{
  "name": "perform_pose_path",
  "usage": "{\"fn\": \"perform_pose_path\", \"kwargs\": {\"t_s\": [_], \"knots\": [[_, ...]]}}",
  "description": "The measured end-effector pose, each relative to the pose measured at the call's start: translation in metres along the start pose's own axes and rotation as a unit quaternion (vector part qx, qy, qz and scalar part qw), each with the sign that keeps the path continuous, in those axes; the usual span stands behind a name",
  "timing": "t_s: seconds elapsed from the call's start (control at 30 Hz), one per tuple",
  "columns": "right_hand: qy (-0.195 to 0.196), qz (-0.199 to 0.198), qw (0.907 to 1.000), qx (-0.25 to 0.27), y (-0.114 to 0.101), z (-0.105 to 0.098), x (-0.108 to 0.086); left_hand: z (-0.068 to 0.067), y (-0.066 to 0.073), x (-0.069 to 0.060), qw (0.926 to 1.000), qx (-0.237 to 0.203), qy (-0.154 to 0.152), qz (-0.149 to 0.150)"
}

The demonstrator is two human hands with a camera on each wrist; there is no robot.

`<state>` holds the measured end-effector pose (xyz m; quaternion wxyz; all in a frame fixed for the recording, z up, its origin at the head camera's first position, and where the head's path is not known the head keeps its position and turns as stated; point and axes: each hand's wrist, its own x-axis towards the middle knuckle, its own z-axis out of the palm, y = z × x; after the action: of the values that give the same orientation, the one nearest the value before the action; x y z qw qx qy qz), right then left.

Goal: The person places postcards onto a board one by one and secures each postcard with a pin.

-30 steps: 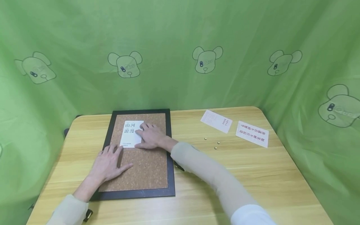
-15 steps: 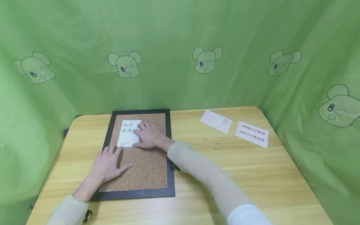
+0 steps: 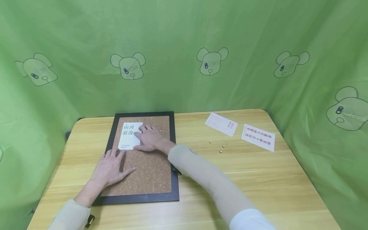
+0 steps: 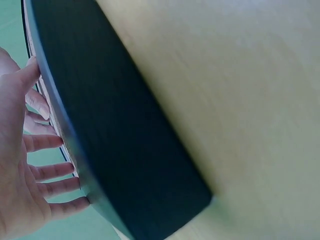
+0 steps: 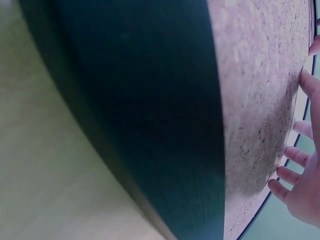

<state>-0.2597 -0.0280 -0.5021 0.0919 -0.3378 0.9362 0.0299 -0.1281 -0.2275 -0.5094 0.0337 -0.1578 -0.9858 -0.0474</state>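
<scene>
A white card (image 3: pixel 130 138) with dark printed characters lies on the upper part of a cork board (image 3: pixel 149 179) in a black frame. My right hand (image 3: pixel 149 138) rests on the card's right side with its fingers spread and the thumb near the lower right corner. Below and left of the card, my left hand (image 3: pixel 108 166) lies spread on the board, its fingertips close to the card's lower left corner. In the left wrist view the left hand's fingers (image 4: pixel 55 189) reach over the board. The right wrist view has the right hand's fingers (image 5: pixel 290 175) extended at the cork.
Two more cards lie to the right on the wooden table (image 3: pixel 244 185): a pale card (image 3: pixel 221 124) and a card with red characters (image 3: pixel 257 137). Several small metallic pins (image 3: pixel 220 151) sit near them. A green curtain (image 3: pixel 178 92) with bear faces surrounds the table.
The white card has slid left and slightly away across the cork, with my right hand moving along with it. My left hand has stayed in place.
</scene>
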Motion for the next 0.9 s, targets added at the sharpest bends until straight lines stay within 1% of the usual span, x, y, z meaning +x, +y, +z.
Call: {"fn": "perform_pose_path", "kwargs": {"t_s": [0.33,0.6,0.9], "knots": [[-0.006,0.015,0.9999,0.001,-0.005,-0.002,0.005,0.0,0.001,0.001,1.0,-0.002,0.003,0.001],[-0.013,0.013,0.9998,-0.005,-0.008,-0.004,0.008,0.0,0.0,0.0,1.0,-0.002,0.009,0.004],[-0.026,0.014,0.9996,-0.004,-0.011,-0.008,0.009,-0.001,0.0,0.0,1.0,0.002,0.001,0.001]]}}
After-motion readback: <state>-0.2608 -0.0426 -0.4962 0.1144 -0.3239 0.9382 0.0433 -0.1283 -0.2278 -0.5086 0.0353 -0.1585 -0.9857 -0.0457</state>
